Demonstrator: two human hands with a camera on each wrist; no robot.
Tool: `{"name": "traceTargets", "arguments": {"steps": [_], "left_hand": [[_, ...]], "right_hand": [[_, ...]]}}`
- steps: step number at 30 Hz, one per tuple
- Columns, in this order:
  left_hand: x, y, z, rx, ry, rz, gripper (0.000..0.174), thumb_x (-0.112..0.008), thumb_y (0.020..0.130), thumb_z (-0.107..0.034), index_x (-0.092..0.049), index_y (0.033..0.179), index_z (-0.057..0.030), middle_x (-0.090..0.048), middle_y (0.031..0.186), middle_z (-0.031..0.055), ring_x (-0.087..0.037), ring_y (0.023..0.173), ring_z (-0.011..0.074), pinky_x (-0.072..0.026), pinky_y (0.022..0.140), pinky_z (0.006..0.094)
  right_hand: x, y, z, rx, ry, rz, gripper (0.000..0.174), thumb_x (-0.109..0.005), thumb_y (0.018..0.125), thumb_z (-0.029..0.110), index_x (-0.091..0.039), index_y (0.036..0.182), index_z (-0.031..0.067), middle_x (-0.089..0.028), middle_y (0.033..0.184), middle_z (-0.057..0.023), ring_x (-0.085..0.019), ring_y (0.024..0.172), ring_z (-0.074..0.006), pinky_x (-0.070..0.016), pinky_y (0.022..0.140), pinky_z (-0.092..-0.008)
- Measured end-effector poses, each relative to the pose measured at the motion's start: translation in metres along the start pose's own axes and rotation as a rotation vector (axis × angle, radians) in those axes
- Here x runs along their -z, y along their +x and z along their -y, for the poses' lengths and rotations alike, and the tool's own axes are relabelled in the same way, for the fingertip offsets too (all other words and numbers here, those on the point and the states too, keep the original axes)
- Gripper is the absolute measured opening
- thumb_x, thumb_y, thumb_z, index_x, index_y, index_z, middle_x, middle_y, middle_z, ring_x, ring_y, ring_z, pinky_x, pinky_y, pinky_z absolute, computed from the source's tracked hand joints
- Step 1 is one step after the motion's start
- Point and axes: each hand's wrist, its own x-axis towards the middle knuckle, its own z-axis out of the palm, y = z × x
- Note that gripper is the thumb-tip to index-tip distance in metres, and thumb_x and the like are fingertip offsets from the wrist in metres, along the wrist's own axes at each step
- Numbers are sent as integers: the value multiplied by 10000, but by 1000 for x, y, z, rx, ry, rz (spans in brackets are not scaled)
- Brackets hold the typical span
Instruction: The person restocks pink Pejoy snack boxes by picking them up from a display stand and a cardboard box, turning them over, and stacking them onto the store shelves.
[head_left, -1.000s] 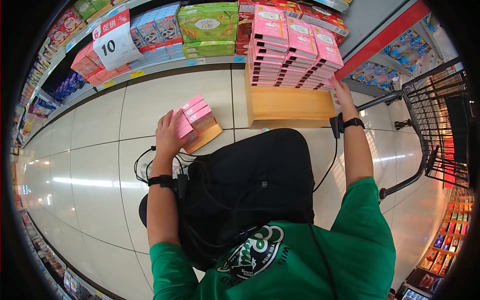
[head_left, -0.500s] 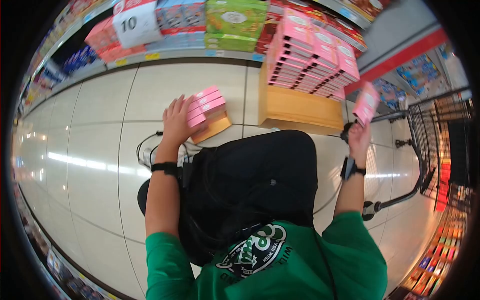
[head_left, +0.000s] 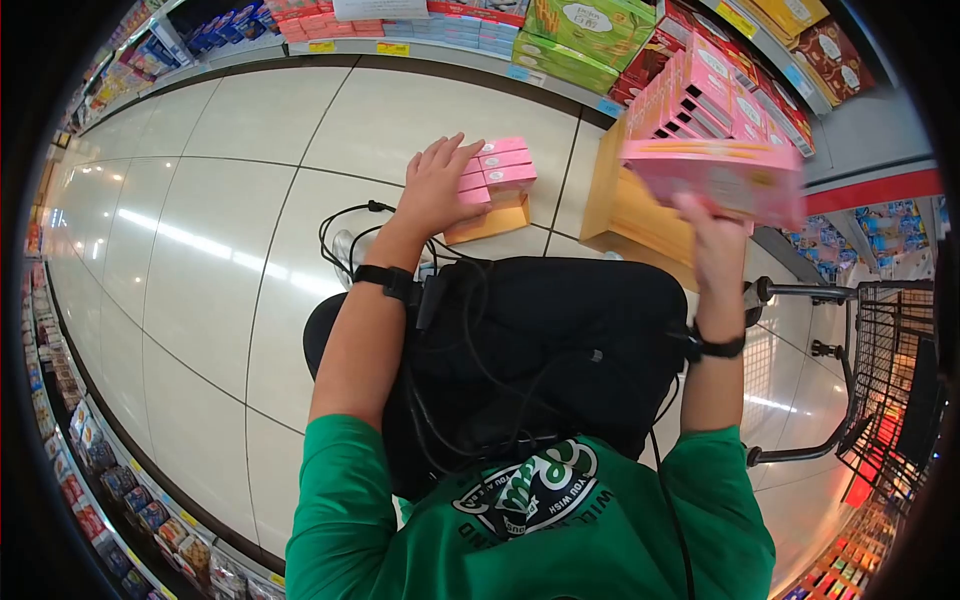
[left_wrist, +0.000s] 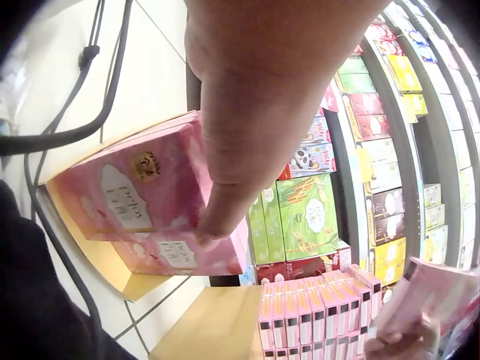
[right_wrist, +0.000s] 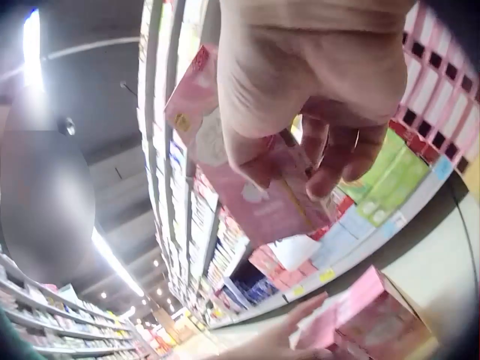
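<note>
My right hand (head_left: 718, 255) holds a pink snack box (head_left: 730, 180) up in front of the large stack. In the right wrist view the thumb and fingers pinch this pink box (right_wrist: 262, 199) along one side. My left hand (head_left: 440, 190) rests against a small stack of pink boxes (head_left: 508, 172), its fingers extended along the far left side. The left wrist view shows the thumb on the printed fronts of these boxes (left_wrist: 142, 195). They sit in a tan open carton (head_left: 485, 230) on the floor. The large stack of pink boxes (head_left: 715, 95) stands on a tan base (head_left: 640, 210).
Store shelves with green boxes (head_left: 580, 35) and other packs line the far side. A shopping cart (head_left: 890, 350) stands at the right. Black cables (head_left: 350, 215) run beside the left knee, over the tiled floor (head_left: 210, 250).
My right hand has lifted a pink box off the large stack and brought it in front of the stack, its broad face turned. My left hand stays at the small stack. The head view has shifted.
</note>
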Motion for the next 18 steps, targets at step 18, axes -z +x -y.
{"name": "traceTargets", "arguments": {"steps": [18], "left_hand": [[-12, 7, 13, 15, 2, 13, 883, -833, 583, -386, -464, 1377, -268, -489, 1330, 84, -435, 1263, 288, -334, 1054, 507]], "right_hand": [[-154, 33, -155, -270, -284, 564, 532, -729, 738, 150, -532, 1202, -20, -670, 983, -103, -640, 903, -178, -518, 790, -315]]}}
